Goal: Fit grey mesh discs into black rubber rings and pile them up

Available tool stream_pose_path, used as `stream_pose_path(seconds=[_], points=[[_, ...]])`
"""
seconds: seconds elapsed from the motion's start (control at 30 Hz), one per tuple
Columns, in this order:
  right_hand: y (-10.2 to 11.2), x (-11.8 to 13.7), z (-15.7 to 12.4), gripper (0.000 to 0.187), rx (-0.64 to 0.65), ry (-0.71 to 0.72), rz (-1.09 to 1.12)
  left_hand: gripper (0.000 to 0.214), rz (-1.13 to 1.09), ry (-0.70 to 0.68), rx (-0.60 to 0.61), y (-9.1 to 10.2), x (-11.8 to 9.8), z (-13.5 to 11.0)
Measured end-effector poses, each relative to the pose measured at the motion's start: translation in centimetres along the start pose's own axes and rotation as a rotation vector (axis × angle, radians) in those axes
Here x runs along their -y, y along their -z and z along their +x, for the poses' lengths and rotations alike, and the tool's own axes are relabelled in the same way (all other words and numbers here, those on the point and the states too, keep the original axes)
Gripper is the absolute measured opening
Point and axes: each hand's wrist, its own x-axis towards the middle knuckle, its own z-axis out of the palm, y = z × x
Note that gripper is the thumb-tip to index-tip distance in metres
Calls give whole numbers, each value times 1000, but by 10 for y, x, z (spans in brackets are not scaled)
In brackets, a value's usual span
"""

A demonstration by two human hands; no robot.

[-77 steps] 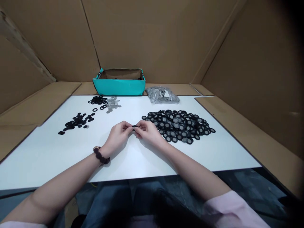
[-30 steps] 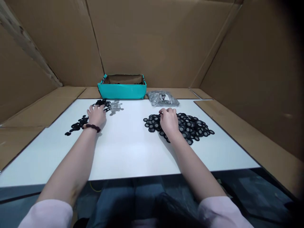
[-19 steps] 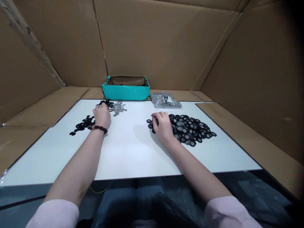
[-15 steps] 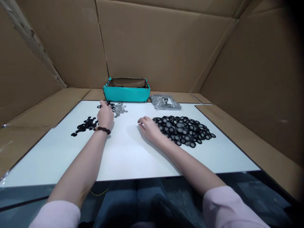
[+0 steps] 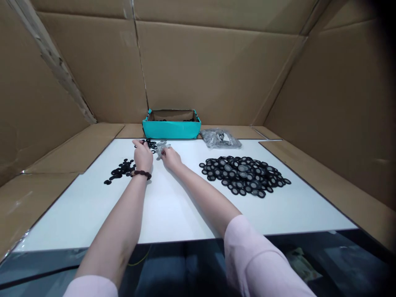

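Head camera: from the person's head, looks forward and down
Right sleeve (image 5: 260, 264): very near, below
White table (image 5: 173, 214): middle distance
Cardboard wall (image 5: 216, 74): farther, straight ahead

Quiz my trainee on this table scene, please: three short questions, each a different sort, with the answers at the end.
1. Which hand is at the loose grey discs?
2. True or false: the teal box stands left of the clear plastic bag.
3. What makes up the large pile on the right of the white tabletop?
A) Plain black rings
B) Black-rimmed discs with grey centres
C) All-black discs

Key:
1. The right hand.
2. True.
3. B.
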Motion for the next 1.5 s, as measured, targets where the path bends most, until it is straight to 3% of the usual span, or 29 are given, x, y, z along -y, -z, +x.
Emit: stream_pose_path(seconds=[0.13,0.27,0.4,0.5,0.6,0.73,0.87,1.07,1.23,1.5], points=[[2,-3,3,14,-31,-36,106,28,87,-57,104,-2,-9,-7],[9,-10,-6,10,-167,-30,350,34,166,-205,287,0,-13,-13],[26,-27,-46,4,-167,-8,566,32,189,-395,465,-5,-20,-27],[41,-41,-87,2,-109,-9,661,29,139,-561,501,-10,-31,-43],[52,-51,-115,4,-126,-17,719,30,57,-619,568,-11,-42,-58],[55,-55,-117,19,-205,-116,876,32,-85,-592,742,-7,-48,-69],[54,-57,-109,34,-182,-191,967,32,-194,-534,736,-6,-47,-68],[60,-62,-108,32,-135,-236,989,29,-430,-298,869,-5,-47,-67],[63,-61,-108,21,-91,-256,1013,27,-564,-161,910,-4,-45,-67],[67,-61,-111,20,-14,-211,936,28,-716,34,1159,-7,-33,-54]])
